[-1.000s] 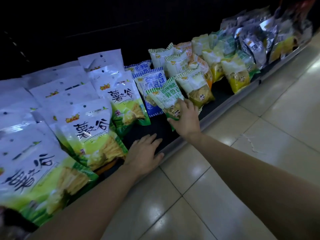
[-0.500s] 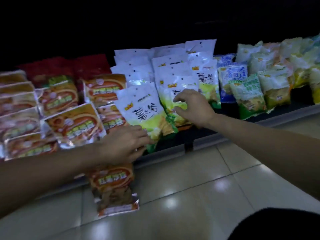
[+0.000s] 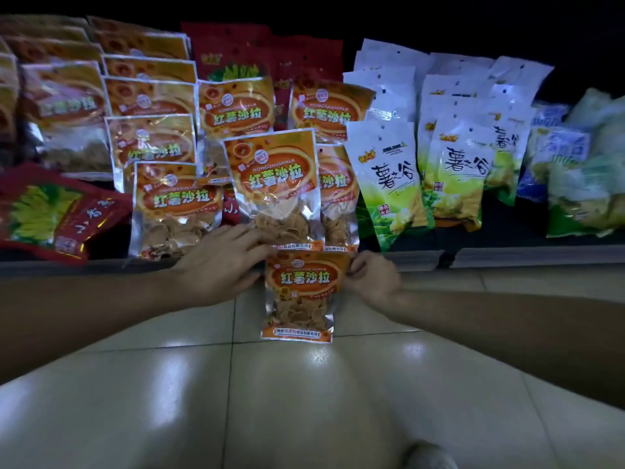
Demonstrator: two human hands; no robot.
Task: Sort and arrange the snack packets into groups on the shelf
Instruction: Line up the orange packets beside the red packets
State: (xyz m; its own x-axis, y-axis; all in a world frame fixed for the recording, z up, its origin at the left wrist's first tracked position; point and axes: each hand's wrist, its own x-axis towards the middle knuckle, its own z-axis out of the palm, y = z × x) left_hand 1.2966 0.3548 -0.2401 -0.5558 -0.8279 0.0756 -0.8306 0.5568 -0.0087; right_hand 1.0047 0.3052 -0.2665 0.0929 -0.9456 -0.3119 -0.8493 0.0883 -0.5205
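Glossy pale tile makes up the floor [image 3: 304,401], which fills the view from 4 to 8 o'clock; it is the widest open room, with both forearms reaching across it from either side. The low shelf [image 3: 541,257] runs across from 9 to 3 o'clock. Its grey front lip shows a joint at about 2 o'clock, and behind the lip there a dark bare strip lies open in front of the packets.

The orange packets [image 3: 270,170] are the biggest group, from 10 to 12 o'clock: at least ten on the shelf, overlapping in leaning rows, the leftmost too blurred to count. The white-and-green packets [image 3: 389,170] stand at 1 o'clock: three show their printed fronts and roughly eight white tops stack behind them. At least three red packets [image 3: 44,211] show, one lying flat at 9 o'clock and two at the back near 12. At 3 o'clock sit two blue packets [image 3: 554,150] and some pale green ones, blurred.

One more orange packet, the hanging packet [image 3: 304,282], is off the shelf, in front of the lip at the centre, over the floor. The right hand [image 3: 375,279] pinches its top right corner. The left hand [image 3: 220,265] lies with fingers stretched nearly straight across the lip to the packet's top left corner; I cannot tell whether it grips.
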